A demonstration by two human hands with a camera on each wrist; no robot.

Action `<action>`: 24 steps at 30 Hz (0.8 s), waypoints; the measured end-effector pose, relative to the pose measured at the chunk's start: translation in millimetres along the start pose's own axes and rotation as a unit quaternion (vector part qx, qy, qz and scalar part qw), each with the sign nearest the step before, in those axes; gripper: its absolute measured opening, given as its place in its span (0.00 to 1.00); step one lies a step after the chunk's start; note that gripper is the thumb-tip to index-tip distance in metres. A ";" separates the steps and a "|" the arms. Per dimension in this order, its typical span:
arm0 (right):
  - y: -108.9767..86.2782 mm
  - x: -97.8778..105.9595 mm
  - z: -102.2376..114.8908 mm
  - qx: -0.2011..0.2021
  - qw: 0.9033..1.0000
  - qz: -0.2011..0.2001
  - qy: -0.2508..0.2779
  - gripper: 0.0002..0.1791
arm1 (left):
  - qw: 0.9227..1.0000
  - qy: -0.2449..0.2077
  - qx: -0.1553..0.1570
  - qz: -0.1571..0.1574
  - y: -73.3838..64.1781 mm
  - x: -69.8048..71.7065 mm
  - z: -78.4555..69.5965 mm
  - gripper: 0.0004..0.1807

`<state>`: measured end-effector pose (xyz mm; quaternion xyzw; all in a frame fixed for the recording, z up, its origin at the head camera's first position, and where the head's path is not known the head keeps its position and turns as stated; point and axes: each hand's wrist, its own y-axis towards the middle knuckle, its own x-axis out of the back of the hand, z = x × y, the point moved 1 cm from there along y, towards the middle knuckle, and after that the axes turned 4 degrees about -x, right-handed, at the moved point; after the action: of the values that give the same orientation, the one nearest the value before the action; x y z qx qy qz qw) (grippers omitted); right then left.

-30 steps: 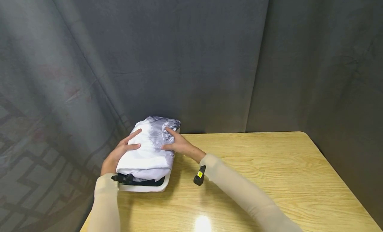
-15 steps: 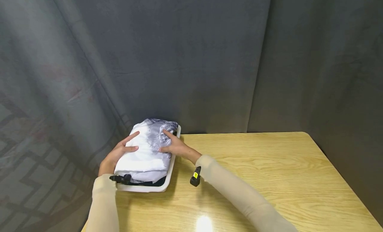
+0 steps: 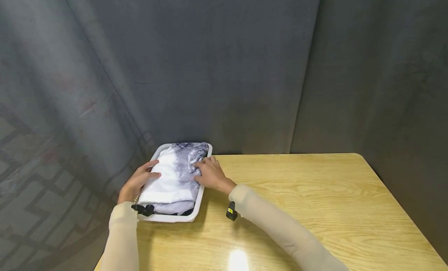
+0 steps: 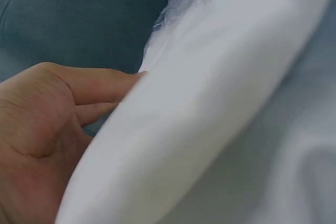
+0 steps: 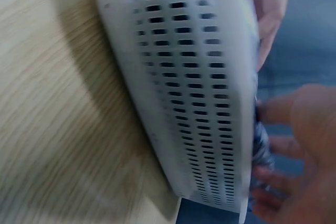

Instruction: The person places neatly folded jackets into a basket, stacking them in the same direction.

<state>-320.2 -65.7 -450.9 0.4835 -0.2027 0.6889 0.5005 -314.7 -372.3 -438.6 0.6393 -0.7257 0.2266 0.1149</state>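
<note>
A folded cloth [image 3: 168, 183], white with a grey-purple crinkled patterned side, lies inside a white plastic basket [image 3: 175, 218] at the table's left. My left hand [image 3: 138, 179] lies along the cloth's left side, thumb over its top. In the left wrist view the fingers [image 4: 100, 85] run fairly straight against a white fold [image 4: 178, 114]. My right hand [image 3: 211, 173] touches the patterned side near the right rim, fingers slightly bent and spread. The right wrist view shows its fingertips [image 5: 275, 179] at the crumpled fabric along the rim of the slotted basket wall [image 5: 184, 77].
The basket stands on a light wooden table [image 3: 297, 197], close to the grey curtain [image 3: 224, 76] behind and at the left. Dark material shows under the cloth at the basket's front end. The wood stretches away to the right.
The folded cloth has sunk lower into the basket, and more of the rim shows at the back and left. The right hand has shifted to the cloth's right edge, its fingers more bent.
</note>
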 end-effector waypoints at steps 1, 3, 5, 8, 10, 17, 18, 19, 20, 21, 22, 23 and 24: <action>-2.3 0.4 0.2 -0.002 1.000 -0.009 -0.018 0.24 | 1.000 0.003 0.005 0.004 -0.3 -0.4 0.0 0.44; -6.2 0.4 -0.4 0.000 0.999 -0.013 -0.045 0.22 | 1.000 0.014 0.012 0.017 -0.8 -1.1 -0.1 0.44; -9.1 0.3 -1.4 0.010 0.998 0.001 -0.055 0.21 | 0.999 0.026 0.016 0.030 -1.0 -2.1 0.2 0.43; -11.6 -1.9 -3.3 0.027 0.998 0.030 -0.052 0.23 | 0.998 0.047 0.012 0.043 -1.3 -3.7 1.1 0.42; -11.9 -3.9 -4.2 0.033 0.998 0.039 -0.047 0.25 | 0.998 0.053 0.009 0.045 -1.4 -4.3 1.8 0.42; -13.9 -9.6 -3.3 0.053 0.997 0.038 -0.031 0.19 | 0.998 0.059 -0.002 0.027 0.3 -5.3 1.2 0.40; -14.3 -10.3 -3.1 0.057 0.997 0.039 -0.029 0.18 | 0.998 0.062 -0.007 0.024 0.4 -5.6 0.1 0.39; -14.9 -10.2 -2.6 0.061 0.997 0.040 -0.025 0.18 | 0.997 0.067 -0.016 0.019 0.4 -5.9 -1.5 0.38; -15.4 -10.3 -2.1 0.066 0.997 0.041 -0.020 0.18 | 0.997 0.071 -0.021 0.014 0.2 -6.2 -3.8 0.37; -15.9 -10.3 -1.5 0.070 0.996 0.043 -0.017 0.18 | 0.997 0.074 -0.028 0.008 0.6 -6.2 -5.7 0.37; -16.5 -10.6 -1.1 0.073 0.996 0.045 -0.014 0.18 | 0.996 0.077 -0.034 0.003 0.9 -6.3 -7.9 0.36; -17.1 -10.7 -0.6 0.075 0.996 0.048 -0.012 0.18 | 0.996 0.078 -0.040 -0.002 0.9 -6.4 -10.6 0.36; -17.5 -11.0 -0.4 0.079 0.996 0.050 -0.012 0.19 | 0.996 0.079 -0.047 -0.006 1.1 -6.7 -13.1 0.35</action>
<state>-304.6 -63.6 -464.2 0.5192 -0.1779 0.7208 0.4233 -316.4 -360.2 -430.5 0.6175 -0.7204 0.2419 0.2032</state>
